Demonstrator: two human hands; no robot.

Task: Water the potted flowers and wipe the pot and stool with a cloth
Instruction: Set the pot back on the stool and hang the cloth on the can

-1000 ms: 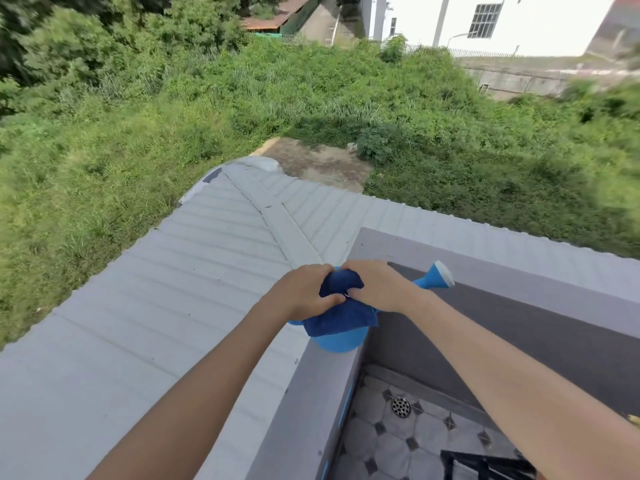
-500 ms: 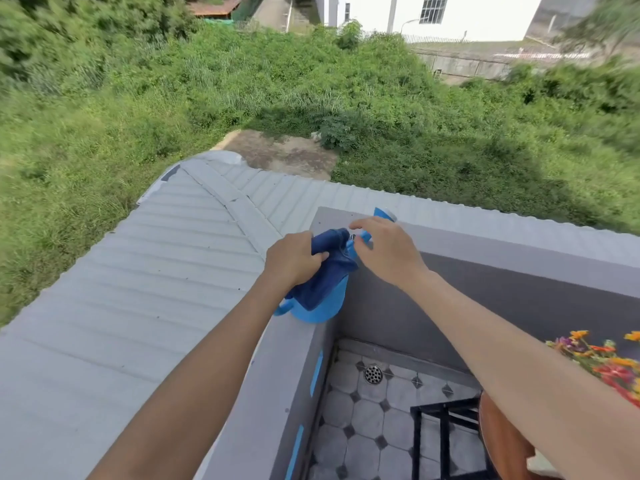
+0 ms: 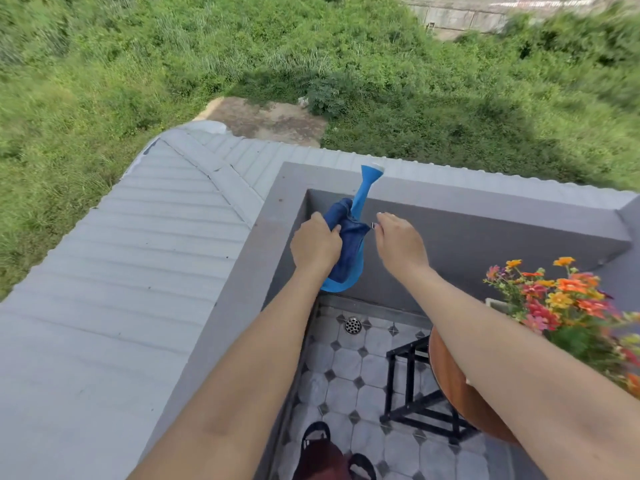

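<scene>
Beside the wall (image 3: 485, 233), your left hand (image 3: 315, 245) gripped the cloth (image 3: 346, 233) and can (image 3: 363, 192) while your right hand (image 3: 401, 242) hovered just beside, fingers loosely open.

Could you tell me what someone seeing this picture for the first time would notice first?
Probably the bright blue watering can at centre, held in the air inside the grey parapet corner with a dark blue cloth draped over it, gripped by the left hand. The right hand hovers open just beside it. At the right edge, orange and red flowers stand out above a round wooden stool.
</scene>
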